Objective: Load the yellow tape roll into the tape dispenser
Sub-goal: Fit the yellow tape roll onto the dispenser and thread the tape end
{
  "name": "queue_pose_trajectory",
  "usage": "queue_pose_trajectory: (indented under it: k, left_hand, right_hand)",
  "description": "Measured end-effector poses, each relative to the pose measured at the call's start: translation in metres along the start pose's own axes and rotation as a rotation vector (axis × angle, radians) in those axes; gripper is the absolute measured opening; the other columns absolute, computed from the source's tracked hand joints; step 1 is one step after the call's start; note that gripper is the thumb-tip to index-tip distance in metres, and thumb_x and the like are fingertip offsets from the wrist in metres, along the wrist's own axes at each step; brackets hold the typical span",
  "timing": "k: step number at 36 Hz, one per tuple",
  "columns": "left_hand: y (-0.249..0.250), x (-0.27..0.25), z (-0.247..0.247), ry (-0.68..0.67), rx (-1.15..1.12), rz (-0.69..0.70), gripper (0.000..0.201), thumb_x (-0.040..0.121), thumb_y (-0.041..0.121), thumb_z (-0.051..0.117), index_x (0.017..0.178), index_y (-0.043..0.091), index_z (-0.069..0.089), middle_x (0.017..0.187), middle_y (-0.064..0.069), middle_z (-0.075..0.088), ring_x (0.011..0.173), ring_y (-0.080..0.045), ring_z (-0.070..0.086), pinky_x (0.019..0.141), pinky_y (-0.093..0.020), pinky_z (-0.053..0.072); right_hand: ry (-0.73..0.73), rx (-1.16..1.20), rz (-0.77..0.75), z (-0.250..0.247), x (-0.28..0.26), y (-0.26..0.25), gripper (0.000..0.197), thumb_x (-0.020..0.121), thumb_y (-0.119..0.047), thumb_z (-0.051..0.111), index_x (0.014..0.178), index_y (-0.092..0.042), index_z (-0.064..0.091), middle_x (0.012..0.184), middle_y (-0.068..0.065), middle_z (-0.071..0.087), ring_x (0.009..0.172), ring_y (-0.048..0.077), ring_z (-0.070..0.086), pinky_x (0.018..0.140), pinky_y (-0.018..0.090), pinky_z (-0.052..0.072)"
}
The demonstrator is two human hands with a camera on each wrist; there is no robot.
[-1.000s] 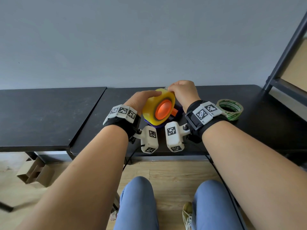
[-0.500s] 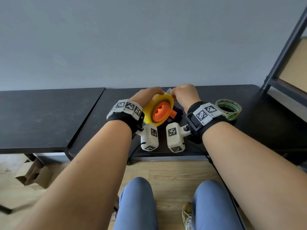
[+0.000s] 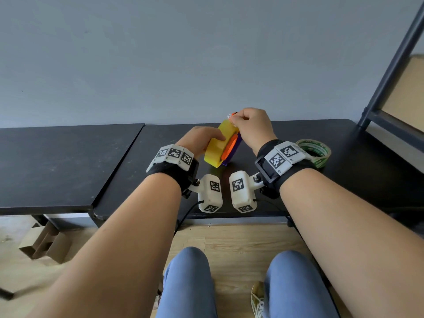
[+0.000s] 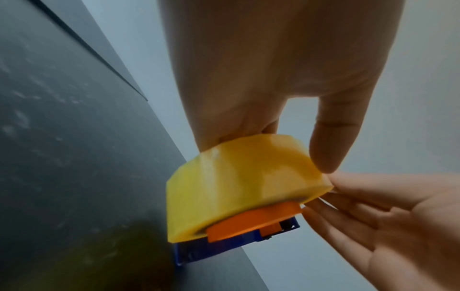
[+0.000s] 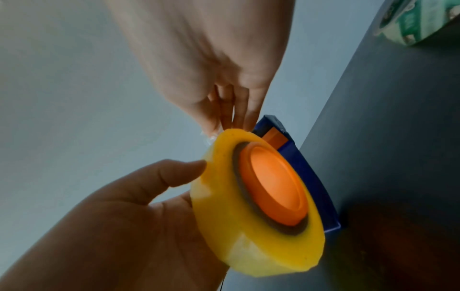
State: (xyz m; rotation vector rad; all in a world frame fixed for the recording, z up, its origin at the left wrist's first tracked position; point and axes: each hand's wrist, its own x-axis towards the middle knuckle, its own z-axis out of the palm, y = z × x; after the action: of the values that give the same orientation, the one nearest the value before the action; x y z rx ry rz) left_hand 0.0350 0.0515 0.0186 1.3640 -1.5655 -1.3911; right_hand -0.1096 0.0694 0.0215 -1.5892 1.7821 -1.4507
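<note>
The yellow tape roll (image 3: 219, 145) already sits on the orange hub (image 5: 275, 189) of the blue tape dispenser (image 5: 311, 177). The dispenser stands tipped up on its edge on the black table (image 3: 344, 143), near the middle, with the roll's flat face turned toward your right side.

Your left hand (image 3: 199, 140) grips the roll. The thumb lies on the yellow band and the other fingers curl round the far side. I think you hold it this way to keep the roll and dispenser from rolling or tipping while the other hand works.

Your right hand (image 3: 250, 127) is at the top of the roll with its fingertips (image 5: 239, 116) pressed together. They pinch a small clear bit there, which looks like the loose end of the tape. My guess is that you want to pull that end out toward the cutter, so the loading looks nearly done.

Now count. There is one yellow roll, one dispenser and one orange hub. There is one more roll, a green tape roll (image 3: 315, 152), lying flat on the table just past your right wrist. Two black tables stand side by side. You use two hands.
</note>
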Motion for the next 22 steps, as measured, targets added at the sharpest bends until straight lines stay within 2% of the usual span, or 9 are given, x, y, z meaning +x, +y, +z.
queue_pose_trajectory:
  k: [4,6,11,14,15,17,18,19,22]
  left_hand:
    - [-0.015,0.019,-0.003,-0.03,-0.057,-0.011,0.068,0.041,0.03,0.075,0.104,0.004,0.072,0.113,-0.022,0.071,0.106,-0.045,0.066,0.103,-0.057,0.044]
    - [-0.018,0.021,-0.004,-0.028,-0.081,-0.025,0.072,0.043,0.032,0.077,0.11,0.005,0.07,0.114,-0.022,0.07,0.109,-0.045,0.065,0.103,-0.062,0.043]
    - [-0.013,0.004,-0.004,-0.014,-0.118,-0.036,0.078,0.044,0.038,0.082,0.115,0.009,0.068,0.113,-0.017,0.071,0.105,-0.04,0.068,0.1,-0.057,0.047]
    - [-0.007,-0.007,-0.003,0.006,-0.082,-0.006,0.077,0.049,0.044,0.085,0.117,0.012,0.067,0.112,-0.013,0.072,0.102,-0.034,0.069,0.097,-0.052,0.051]
    - [-0.005,-0.01,-0.002,0.013,-0.061,0.012,0.071,0.055,0.045,0.083,0.116,0.013,0.067,0.111,-0.011,0.072,0.101,-0.032,0.069,0.095,-0.05,0.052]
    - [-0.005,-0.012,-0.001,0.025,0.0,0.037,0.06,0.064,0.047,0.079,0.114,0.016,0.068,0.109,-0.008,0.072,0.099,-0.029,0.069,0.092,-0.046,0.054]
    - [-0.005,-0.011,-0.001,0.028,0.032,0.043,0.058,0.064,0.05,0.078,0.112,0.018,0.069,0.109,-0.006,0.072,0.099,-0.028,0.069,0.092,-0.045,0.054]
    - [-0.005,-0.012,-0.002,0.027,0.056,0.049,0.058,0.062,0.053,0.078,0.109,0.021,0.069,0.108,-0.005,0.073,0.099,-0.027,0.069,0.093,-0.046,0.054]
    - [-0.007,-0.012,-0.002,0.031,0.087,0.047,0.055,0.061,0.058,0.078,0.102,0.022,0.07,0.105,-0.005,0.074,0.097,-0.028,0.071,0.093,-0.048,0.055]
  right_hand:
    - [0.01,-0.007,-0.028,0.0,-0.001,0.001,0.022,0.091,-0.015,0.059,0.08,0.0,0.07,0.084,0.005,0.07,0.081,0.019,0.061,0.075,0.03,0.05]
    - [0.019,-0.02,-0.029,-0.001,-0.002,0.0,0.022,0.09,-0.014,0.058,0.086,0.003,0.071,0.083,0.001,0.067,0.082,0.018,0.06,0.074,0.028,0.048]
    - [0.027,-0.045,0.01,-0.005,-0.001,0.003,0.021,0.087,-0.012,0.06,0.084,0.005,0.072,0.081,-0.001,0.067,0.081,0.017,0.061,0.069,0.026,0.047]
    - [0.036,-0.088,0.021,-0.006,0.0,0.005,0.022,0.086,-0.014,0.061,0.083,0.005,0.072,0.089,0.008,0.074,0.086,0.025,0.066,0.077,0.034,0.055]
    - [0.042,-0.108,0.016,-0.006,0.0,0.007,0.022,0.086,-0.015,0.061,0.08,0.003,0.073,0.09,0.011,0.075,0.087,0.028,0.067,0.078,0.037,0.056]
    - [0.071,-0.164,0.006,-0.004,-0.001,0.01,0.026,0.084,-0.02,0.061,0.062,-0.02,0.074,0.085,0.012,0.073,0.085,0.032,0.065,0.079,0.037,0.056]
    - [0.105,-0.198,0.005,-0.003,-0.001,0.012,0.034,0.082,-0.022,0.059,0.05,-0.031,0.068,0.08,0.01,0.07,0.081,0.034,0.062,0.079,0.036,0.055]
    - [0.135,-0.224,0.007,-0.003,0.0,0.015,0.037,0.08,-0.022,0.058,0.045,-0.032,0.063,0.075,0.011,0.066,0.077,0.036,0.059,0.077,0.037,0.054]
    - [0.111,-0.205,0.023,-0.005,-0.005,0.012,0.024,0.08,-0.014,0.057,0.067,-0.004,0.073,0.082,0.025,0.071,0.084,0.044,0.064,0.072,0.044,0.057]
